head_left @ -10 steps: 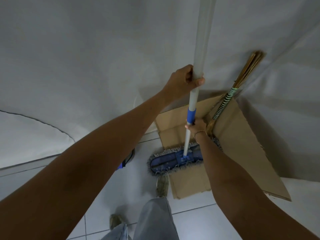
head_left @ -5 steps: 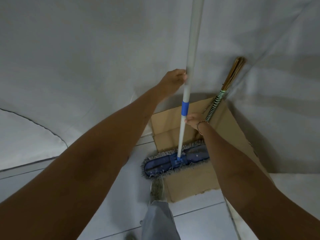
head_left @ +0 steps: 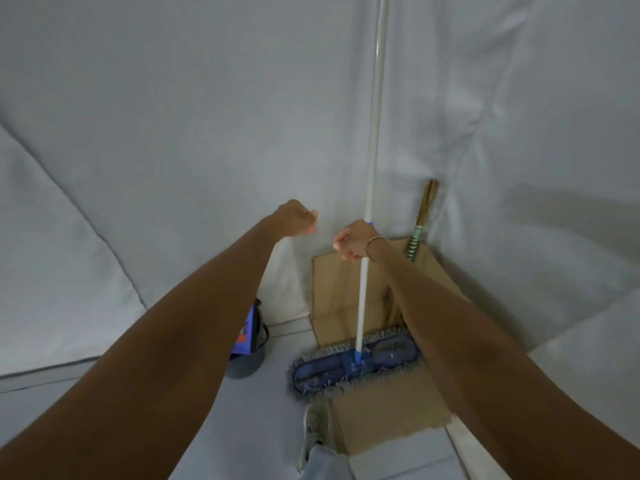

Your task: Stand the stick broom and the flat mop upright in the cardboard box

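Observation:
The flat mop has a white pole [head_left: 374, 133] standing nearly upright and a blue fringed head [head_left: 353, 365] resting across the front of the cardboard box [head_left: 367, 420]. My right hand [head_left: 353, 242] is curled around the pole just below its blue band. My left hand [head_left: 298, 216] hovers to the left of the pole, loosely curled and holding nothing. The stick broom [head_left: 420, 220], with a striped green grip, stands upright in the box's back right corner, leaning on the white sheet.
White sheets [head_left: 173, 133] cover the walls around the corner. A dark bucket [head_left: 247, 362] with a blue item in it stands on the tiled floor left of the box. My shoe [head_left: 317, 424] is just in front of the mop head.
My left hand has let go of the mop pole and moved away to the left. The pole now stands straighter, and my view has pulled back from the box.

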Demonstrator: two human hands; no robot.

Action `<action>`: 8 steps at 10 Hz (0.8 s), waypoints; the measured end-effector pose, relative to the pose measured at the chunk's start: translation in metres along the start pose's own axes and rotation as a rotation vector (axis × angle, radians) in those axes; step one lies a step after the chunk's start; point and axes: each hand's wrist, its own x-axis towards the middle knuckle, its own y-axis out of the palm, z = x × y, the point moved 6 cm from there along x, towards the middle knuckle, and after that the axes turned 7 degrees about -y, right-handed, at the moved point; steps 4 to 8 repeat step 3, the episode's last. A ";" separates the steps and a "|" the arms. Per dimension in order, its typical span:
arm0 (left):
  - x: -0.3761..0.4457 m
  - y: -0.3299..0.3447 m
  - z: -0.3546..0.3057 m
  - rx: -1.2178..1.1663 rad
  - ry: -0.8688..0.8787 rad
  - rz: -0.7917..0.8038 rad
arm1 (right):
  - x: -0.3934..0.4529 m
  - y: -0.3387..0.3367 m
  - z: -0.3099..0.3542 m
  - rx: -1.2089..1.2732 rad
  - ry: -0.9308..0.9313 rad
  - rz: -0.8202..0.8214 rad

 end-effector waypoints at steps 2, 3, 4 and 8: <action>-0.133 -0.106 -0.047 -0.080 0.089 -0.148 | -0.082 -0.053 0.151 -0.027 -0.263 -0.121; -0.182 -0.155 -0.088 -0.014 0.213 -0.364 | -0.117 -0.090 0.217 -0.051 -0.395 -0.275; -0.182 -0.155 -0.088 -0.014 0.213 -0.364 | -0.117 -0.090 0.217 -0.051 -0.395 -0.275; -0.182 -0.155 -0.088 -0.014 0.213 -0.364 | -0.117 -0.090 0.217 -0.051 -0.395 -0.275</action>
